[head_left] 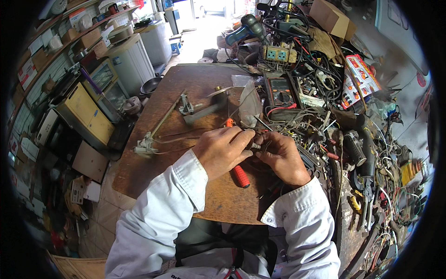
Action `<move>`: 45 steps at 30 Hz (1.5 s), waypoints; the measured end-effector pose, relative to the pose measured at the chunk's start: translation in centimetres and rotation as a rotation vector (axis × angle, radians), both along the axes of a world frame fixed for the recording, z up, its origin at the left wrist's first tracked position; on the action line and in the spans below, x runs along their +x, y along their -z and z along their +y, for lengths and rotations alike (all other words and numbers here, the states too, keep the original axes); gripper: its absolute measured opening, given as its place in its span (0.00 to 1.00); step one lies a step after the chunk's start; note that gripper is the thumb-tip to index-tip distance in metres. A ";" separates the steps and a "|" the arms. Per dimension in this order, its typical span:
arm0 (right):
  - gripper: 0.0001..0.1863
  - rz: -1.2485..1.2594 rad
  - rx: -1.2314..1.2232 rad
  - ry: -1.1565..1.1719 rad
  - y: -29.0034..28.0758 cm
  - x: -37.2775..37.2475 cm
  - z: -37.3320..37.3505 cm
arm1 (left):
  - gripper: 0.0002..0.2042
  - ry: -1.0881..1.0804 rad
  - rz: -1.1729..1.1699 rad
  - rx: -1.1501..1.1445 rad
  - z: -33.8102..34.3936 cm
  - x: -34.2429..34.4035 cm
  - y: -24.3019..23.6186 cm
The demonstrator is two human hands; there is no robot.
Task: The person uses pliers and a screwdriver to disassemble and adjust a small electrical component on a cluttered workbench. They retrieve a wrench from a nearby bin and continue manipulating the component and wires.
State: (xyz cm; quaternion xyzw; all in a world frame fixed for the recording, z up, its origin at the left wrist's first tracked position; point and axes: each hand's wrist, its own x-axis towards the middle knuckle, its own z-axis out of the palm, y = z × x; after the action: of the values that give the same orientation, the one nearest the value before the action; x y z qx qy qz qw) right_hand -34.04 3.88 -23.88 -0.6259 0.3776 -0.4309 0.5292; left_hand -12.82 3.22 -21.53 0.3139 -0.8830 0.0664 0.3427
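Observation:
Over the wooden bench, my left hand [225,151] and my right hand [282,156] meet, fingers closed around a small metal part [254,145] with thin wires. Its exact kind is too small and covered to tell. Brown wires [179,136] run leftward from my hands to a pale bracket-like fitting [146,145]. Beneath my left hand lies a tool with a red handle [241,176], its far part hidden. An orange piece [229,122] shows just beyond my left fingers. Farther off are a hammer [206,111], a metal fitting [186,105] and a clear plastic bag [250,104].
A multimeter [280,93] sits at the far right of the bench [139,172]. Tangled cables, pliers [368,204] and loose parts crowd the right side. A heat-gun-like tool [246,30] and an outlet box [278,54] stand behind. Cabinets [86,111] line the left.

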 end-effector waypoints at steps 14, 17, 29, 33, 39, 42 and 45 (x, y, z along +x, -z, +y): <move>0.12 -0.131 0.043 -0.006 0.0 -0.2 -0.1 | 0.20 -0.003 0.073 -0.012 -0.2 -0.2 -0.3; 0.13 -0.195 0.070 -0.021 -0.2 -0.2 -0.1 | 0.18 0.000 0.078 -0.064 -0.3 -0.2 -0.4; 0.15 -0.223 0.077 -0.015 -0.5 -0.3 0.2 | 0.16 -0.043 0.110 -0.096 -0.2 -0.3 -0.6; 0.13 -0.184 0.029 -0.012 -0.2 -0.3 0.0 | 0.16 -0.042 0.113 -0.078 -0.2 -0.3 -0.6; 0.11 -0.197 0.007 -0.016 -0.1 -0.3 0.0 | 0.16 -0.039 0.107 -0.061 -0.3 -0.1 -0.4; 0.11 -0.191 0.003 -0.022 -0.5 -0.3 0.2 | 0.16 -0.032 0.121 -0.047 -0.4 -0.1 -0.4; 0.09 -0.199 -0.001 -0.010 -0.3 -0.2 0.2 | 0.17 -0.022 0.119 -0.055 -0.5 -0.1 -0.3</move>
State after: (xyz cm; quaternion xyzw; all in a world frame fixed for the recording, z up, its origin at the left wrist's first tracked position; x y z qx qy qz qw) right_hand -34.25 4.13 -23.55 -0.5822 0.3197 -0.4887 0.5658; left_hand -12.91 2.68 -21.26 0.3173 -0.8554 0.0757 0.4024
